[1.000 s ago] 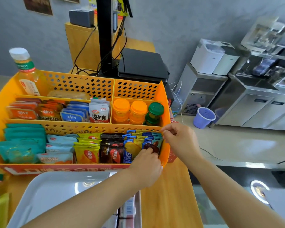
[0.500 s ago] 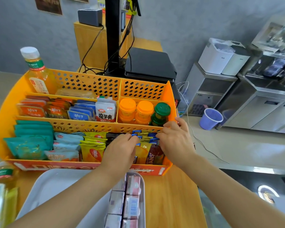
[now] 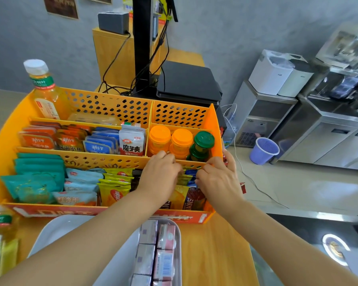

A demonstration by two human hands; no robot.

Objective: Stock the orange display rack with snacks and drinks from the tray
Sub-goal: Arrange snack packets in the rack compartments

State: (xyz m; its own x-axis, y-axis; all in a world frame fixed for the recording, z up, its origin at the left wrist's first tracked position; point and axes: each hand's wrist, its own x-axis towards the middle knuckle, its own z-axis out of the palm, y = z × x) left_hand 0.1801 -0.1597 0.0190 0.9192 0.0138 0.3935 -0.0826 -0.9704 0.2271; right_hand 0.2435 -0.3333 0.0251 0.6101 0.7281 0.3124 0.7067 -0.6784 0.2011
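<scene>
Both my hands are down in the front right compartment of the orange display rack (image 3: 103, 159), working among the upright snack packets (image 3: 184, 198) there. My left hand (image 3: 159, 176) has its fingers curled down into the packets just in front of the divider, and my right hand (image 3: 217, 178) sits just beside it, nearer the rack's right wall, fingers bent over the blue and dark wrappers. Whether either hand actually pinches a packet I cannot tell, since the knuckles hide the fingertips. The hands are close together, almost touching, with only a narrow gap over the packets. What is left to stock lies behind them, toward me: the white tray (image 3: 56, 232) on the table (image 3: 211, 250), with a column of pink and white cartons (image 3: 155, 250) along its right edge, their long run pointing from my body toward the rack. I judge the left forearm, which crosses right over the tray, is nearer those cartons, so the left hand should pull back and down to fetch one while the right keeps the packets tidy. A bottle (image 3: 43, 89) stands upright in the back left corner.
</scene>
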